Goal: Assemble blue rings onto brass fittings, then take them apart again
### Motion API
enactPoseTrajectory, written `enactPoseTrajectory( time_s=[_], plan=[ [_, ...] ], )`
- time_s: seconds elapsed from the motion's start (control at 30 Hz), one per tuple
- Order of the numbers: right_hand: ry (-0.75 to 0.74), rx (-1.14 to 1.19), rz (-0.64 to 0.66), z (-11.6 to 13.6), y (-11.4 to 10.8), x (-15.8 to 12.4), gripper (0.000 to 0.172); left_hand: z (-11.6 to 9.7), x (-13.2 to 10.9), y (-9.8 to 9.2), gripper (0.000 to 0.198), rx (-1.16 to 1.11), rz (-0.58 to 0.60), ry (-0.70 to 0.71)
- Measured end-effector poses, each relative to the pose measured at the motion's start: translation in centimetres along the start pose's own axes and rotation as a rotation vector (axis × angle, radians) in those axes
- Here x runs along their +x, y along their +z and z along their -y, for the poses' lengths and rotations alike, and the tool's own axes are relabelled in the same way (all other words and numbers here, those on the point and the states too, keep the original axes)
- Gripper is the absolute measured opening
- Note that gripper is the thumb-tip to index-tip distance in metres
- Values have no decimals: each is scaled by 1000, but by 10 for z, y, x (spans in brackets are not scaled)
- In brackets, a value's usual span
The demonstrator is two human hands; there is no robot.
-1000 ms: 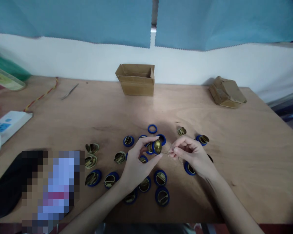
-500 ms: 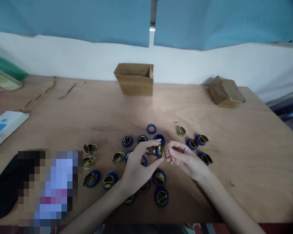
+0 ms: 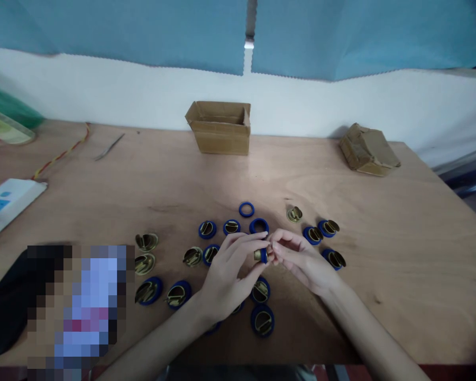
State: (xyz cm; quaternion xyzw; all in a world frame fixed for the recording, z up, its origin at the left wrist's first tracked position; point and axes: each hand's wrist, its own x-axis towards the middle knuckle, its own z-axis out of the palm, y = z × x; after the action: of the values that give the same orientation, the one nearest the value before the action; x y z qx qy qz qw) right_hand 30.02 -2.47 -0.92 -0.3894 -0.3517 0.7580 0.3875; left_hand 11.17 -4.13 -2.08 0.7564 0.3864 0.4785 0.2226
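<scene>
Between the thumb and fingers of my left hand (image 3: pixel 232 275) is a small brass fitting (image 3: pixel 257 255) with a blue ring (image 3: pixel 264 256) around its right end, held sideways above the table. My right hand (image 3: pixel 295 259) is closed, its thumb and fingertips pinched at that ringed end and touching it. Those fingertips hide the fitting's end face. Around my hands lie several similar brass fittings with flip plates, many set in blue rings, such as the ringed fitting (image 3: pixel 262 320) in front. A loose blue ring (image 3: pixel 246 209) and a thicker blue ring (image 3: pixel 258 226) lie just beyond.
An open cardboard box (image 3: pixel 222 138) stands at the back, and a crumpled cardboard box (image 3: pixel 368 151) at the back right. On the left are a white power strip (image 3: pixel 14 201), a twisted cord (image 3: pixel 63 153), tweezers-like metal tool (image 3: pixel 110 147) and a black item (image 3: pixel 19 301) beside a pixelated area.
My left hand has brought the fitting slightly right and down, turning it. My right fingertips, apart from it before, now meet its ringed end.
</scene>
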Motion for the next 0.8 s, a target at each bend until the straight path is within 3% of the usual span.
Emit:
enactPoseTrajectory(
  time_s=[0.2, 0.5, 0.8],
  plan=[
    [-50, -55, -1, 0, 1, -2, 21, 2, -2, -1, 41, 92, 24, 80],
    [-167, -256, 35, 2, 4, -4, 20, 2, -4, -2, 45, 86, 21, 73],
    [-427, -539, 10, 4, 12, -8, 8, 6, -4, -5, 56, 131, 0, 184]
  ],
)
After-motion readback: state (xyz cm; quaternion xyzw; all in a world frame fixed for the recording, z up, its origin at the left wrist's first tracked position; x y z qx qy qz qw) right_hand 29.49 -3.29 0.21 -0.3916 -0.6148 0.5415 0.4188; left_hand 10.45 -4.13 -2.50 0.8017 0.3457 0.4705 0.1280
